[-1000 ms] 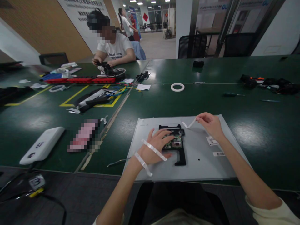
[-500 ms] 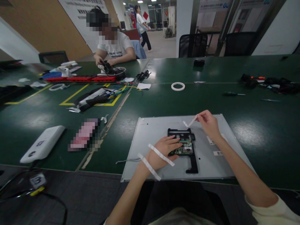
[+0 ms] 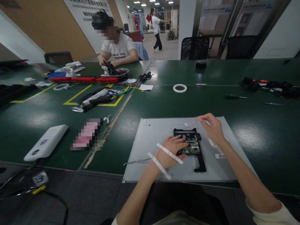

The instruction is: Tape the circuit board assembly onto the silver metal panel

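My left hand [image 3: 170, 149] lies flat with fingers stretched over a green circuit board [image 3: 194, 147] set in a black bracket [image 3: 201, 161]. Two strips of white tape [image 3: 170, 153] cross the back of this hand and its wrist. Beneath the bracket is a large pale grey panel [image 3: 152, 134]. Above the bracket's upper edge, my right hand [image 3: 212, 126] pinches the end of a thin tape strip [image 3: 186, 124]; the strip's other end is near the top bar, and whether it touches is too small to tell. A grey cable [image 3: 138, 161] emerges at the panel's left.
A roll of white tape [image 3: 180, 88] and a screwdriver [image 3: 235, 96] lie beyond the panel. Left are a phone [image 3: 86, 134] and a white power bank [image 3: 47, 142]. A co-worker [image 3: 119, 47] sits across the green table, handling black cables; another person [image 3: 156, 28] walks behind.
The bracket and my left hand have shifted slightly right on the panel. My right hand has come a little closer to the bracket's top, and the strip's shape has changed. The person behind moved right.
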The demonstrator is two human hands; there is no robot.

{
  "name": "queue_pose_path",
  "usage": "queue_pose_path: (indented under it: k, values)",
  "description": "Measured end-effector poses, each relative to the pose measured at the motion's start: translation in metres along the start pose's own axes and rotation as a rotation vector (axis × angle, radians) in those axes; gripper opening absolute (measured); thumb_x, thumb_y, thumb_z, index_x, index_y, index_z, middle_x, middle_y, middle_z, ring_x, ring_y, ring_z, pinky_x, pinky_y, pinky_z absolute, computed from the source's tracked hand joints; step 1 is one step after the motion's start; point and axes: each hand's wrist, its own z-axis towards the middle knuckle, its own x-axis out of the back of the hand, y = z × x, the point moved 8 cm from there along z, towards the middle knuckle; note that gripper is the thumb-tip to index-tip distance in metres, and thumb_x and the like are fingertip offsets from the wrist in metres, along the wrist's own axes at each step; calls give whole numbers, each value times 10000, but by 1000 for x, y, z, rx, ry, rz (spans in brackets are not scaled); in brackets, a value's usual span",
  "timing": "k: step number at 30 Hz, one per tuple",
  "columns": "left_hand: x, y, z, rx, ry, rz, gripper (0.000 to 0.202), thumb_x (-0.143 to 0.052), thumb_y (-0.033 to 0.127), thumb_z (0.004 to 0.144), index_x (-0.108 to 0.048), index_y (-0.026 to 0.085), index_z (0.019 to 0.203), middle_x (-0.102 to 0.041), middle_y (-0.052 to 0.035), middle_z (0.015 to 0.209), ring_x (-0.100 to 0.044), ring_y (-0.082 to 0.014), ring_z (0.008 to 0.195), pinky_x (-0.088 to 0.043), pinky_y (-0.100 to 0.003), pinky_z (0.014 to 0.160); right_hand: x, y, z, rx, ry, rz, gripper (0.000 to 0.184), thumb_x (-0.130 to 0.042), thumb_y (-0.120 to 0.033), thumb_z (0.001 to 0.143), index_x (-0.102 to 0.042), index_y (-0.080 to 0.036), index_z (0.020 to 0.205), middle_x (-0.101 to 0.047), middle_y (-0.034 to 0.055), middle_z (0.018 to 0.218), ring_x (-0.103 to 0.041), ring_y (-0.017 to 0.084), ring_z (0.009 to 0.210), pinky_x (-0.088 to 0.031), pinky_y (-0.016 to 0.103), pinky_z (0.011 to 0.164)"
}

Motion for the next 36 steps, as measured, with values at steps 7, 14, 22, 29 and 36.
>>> queue_pose_path:
  k: [7,14,22,29,36]
  values:
    - [-2,-4,4,49,4,19,482,-653,294,763,-549,275,1233,-501,-66,1363,-376,-272,1317,-300,-495,1041,7,-9,-9,93,-252,-157,197,-512,-378,912,-636,-225,904,-635,40,1001,-590,215,952,-473,374,843]
    - [-1,-10,3,62,17,1,453,-639,319,781,-551,295,1225,-511,-45,1356,-383,-272,1313,-272,-528,1050,10,-2,-27,108,-365,-175,156,-512,-338,922,-638,-252,958,-631,16,1017,-594,202,946,-473,374,855]
    - [3,-15,2,70,3,-19,438,-628,309,786,-555,296,1218,-500,-49,1366,-372,-269,1320,-244,-545,1057,8,3,-46,7,-443,-126,170,-479,-326,927,-627,-266,987,-612,26,1067,-569,212,1012,-517,375,798]
    - [3,-17,1,81,11,-27,440,-629,305,785,-554,296,1218,-499,-42,1367,-371,-261,1322,-242,-545,1058,5,10,-60,70,-530,-187,135,-482,-302,948,-601,-257,994,-598,9,1120,-569,191,1016,-482,375,876]
    - [0,-18,-2,74,34,-24,460,-638,309,784,-540,302,1234,-489,-36,1377,-369,-256,1322,-229,-534,1066,-1,15,-67,110,-551,-208,142,-463,-266,964,-596,-241,1004,-598,-2,1110,-563,161,1016,-471,338,885]
